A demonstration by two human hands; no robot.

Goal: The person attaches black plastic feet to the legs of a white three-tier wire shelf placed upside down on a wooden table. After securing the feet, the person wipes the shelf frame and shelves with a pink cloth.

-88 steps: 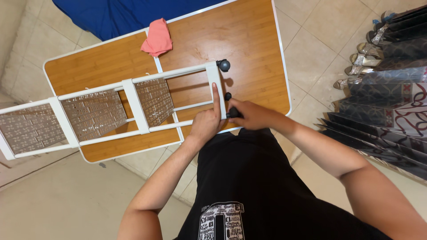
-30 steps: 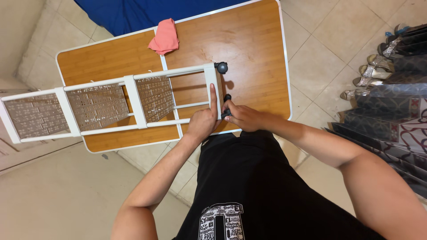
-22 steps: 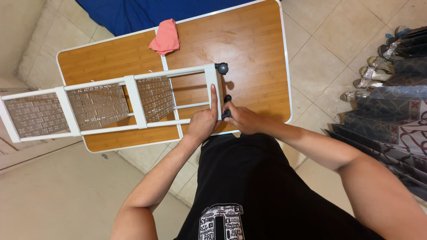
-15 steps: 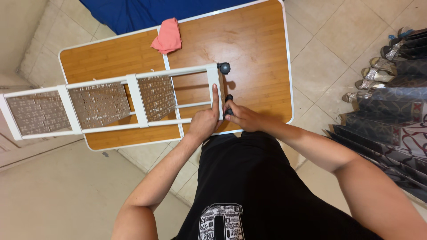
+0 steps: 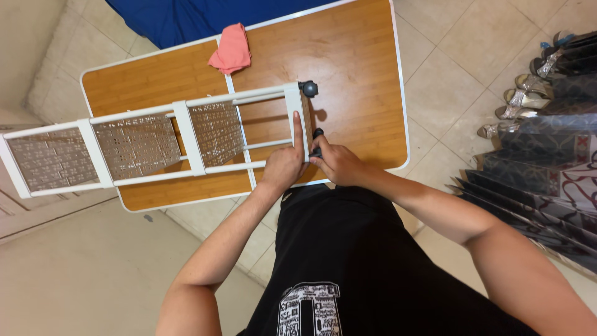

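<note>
A long white shelf rack [image 5: 186,134] with perforated panels lies on its side across a wooden folding table [image 5: 354,62]. My left hand [image 5: 285,165] grips the rack's right end bar, index finger stretched along it. My right hand [image 5: 333,163] pinches a small black caster wheel [image 5: 317,142] at the near corner of that end. A second black caster [image 5: 308,88] sits at the far corner of the same end.
A pink cloth [image 5: 231,50] lies on the table's far side. Blue fabric [image 5: 199,15] lies beyond the table. Shoes and folded patterned fabrics [image 5: 547,130] crowd the tiled floor at right. The rack's left end overhangs the table.
The view has shifted slightly; the rack and both hands stay in the same place on its right end, with the right hand still at the near caster.
</note>
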